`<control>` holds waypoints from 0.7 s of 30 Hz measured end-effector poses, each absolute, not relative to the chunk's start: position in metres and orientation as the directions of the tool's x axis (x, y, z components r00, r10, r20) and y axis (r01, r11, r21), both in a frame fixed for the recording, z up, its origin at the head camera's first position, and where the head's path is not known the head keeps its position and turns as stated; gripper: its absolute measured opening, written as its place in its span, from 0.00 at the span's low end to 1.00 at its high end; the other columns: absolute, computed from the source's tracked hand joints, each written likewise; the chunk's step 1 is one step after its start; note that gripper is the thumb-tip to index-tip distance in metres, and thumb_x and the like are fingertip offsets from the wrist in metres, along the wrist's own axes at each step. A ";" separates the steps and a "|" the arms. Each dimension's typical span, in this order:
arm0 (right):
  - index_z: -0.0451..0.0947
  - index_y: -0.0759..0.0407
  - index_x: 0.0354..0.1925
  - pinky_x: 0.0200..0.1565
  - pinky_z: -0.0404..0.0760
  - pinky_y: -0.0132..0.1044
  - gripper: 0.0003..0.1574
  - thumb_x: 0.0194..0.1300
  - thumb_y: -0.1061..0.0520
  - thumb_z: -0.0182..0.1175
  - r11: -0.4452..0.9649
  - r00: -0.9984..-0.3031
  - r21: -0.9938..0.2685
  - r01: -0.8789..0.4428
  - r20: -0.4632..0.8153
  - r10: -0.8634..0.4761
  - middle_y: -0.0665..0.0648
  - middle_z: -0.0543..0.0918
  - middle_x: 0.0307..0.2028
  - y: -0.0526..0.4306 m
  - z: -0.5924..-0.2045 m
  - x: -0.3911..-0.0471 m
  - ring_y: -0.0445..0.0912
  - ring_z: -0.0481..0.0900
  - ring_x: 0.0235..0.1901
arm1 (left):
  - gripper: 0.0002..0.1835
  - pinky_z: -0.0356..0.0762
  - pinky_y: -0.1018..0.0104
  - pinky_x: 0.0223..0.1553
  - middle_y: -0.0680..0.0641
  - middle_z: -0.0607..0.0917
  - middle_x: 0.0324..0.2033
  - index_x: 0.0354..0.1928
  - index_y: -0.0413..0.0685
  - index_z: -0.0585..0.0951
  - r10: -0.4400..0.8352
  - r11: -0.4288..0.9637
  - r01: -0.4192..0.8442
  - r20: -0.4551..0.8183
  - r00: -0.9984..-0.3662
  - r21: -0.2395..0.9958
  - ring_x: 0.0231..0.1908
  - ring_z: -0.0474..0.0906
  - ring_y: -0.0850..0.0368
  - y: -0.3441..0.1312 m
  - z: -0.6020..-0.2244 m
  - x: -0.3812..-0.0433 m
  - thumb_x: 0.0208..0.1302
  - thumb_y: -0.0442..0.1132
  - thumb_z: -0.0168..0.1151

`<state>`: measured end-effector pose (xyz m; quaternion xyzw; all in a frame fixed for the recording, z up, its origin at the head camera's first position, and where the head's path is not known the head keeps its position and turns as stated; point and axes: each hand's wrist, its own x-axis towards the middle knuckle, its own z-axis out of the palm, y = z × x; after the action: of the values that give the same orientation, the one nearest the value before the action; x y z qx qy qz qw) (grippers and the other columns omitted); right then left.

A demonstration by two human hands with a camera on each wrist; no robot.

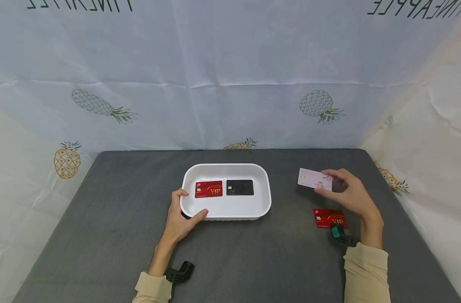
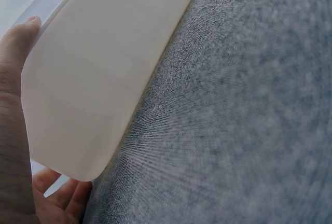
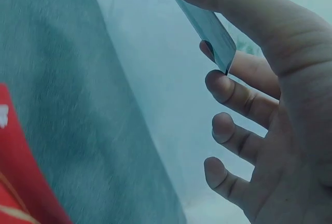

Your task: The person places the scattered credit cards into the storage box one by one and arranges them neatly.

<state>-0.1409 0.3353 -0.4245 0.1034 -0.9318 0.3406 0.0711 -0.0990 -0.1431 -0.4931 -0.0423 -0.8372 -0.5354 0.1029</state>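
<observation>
My right hand (image 1: 349, 193) pinches a pale pink card (image 1: 311, 178) by its right end, above the table. In the right wrist view the card (image 3: 207, 24) is seen nearly edge-on between thumb and fingers. Below that hand a red VIP card (image 1: 327, 218) lies on the table, partly covered by the wrist strap. A white tray (image 1: 226, 212) stands at the middle, and my left hand (image 1: 179, 221) grips its left end, thumb on the near rim and fingers on the left side. Inside the tray lie a red VIP card (image 1: 208, 189) and, beside it, a black VIP card (image 1: 239, 187).
Grey cloth covers the table (image 1: 102, 235). A white curtain (image 1: 215, 50) printed with pineapples hangs behind the table's far edge and along both sides. Black straps sit on the left wrist (image 1: 180, 272) and right wrist (image 1: 345, 239).
</observation>
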 end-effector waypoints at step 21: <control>0.82 0.57 0.57 0.44 0.69 0.36 0.34 0.52 0.54 0.80 0.714 -0.941 -0.614 -0.337 0.249 -0.230 0.53 0.78 0.40 0.276 -0.411 -0.152 0.43 0.67 0.40 | 0.39 0.77 0.55 0.54 0.37 0.74 0.61 0.58 0.43 0.62 -0.034 0.414 0.186 0.219 -0.975 0.891 0.56 0.77 0.45 -0.144 -0.494 -0.098 0.50 0.40 0.77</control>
<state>-0.1524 0.2761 -0.4107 0.1539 -0.9224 0.3458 0.0774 -0.0984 -0.1437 -0.4939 -0.0455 -0.8346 -0.5394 0.1016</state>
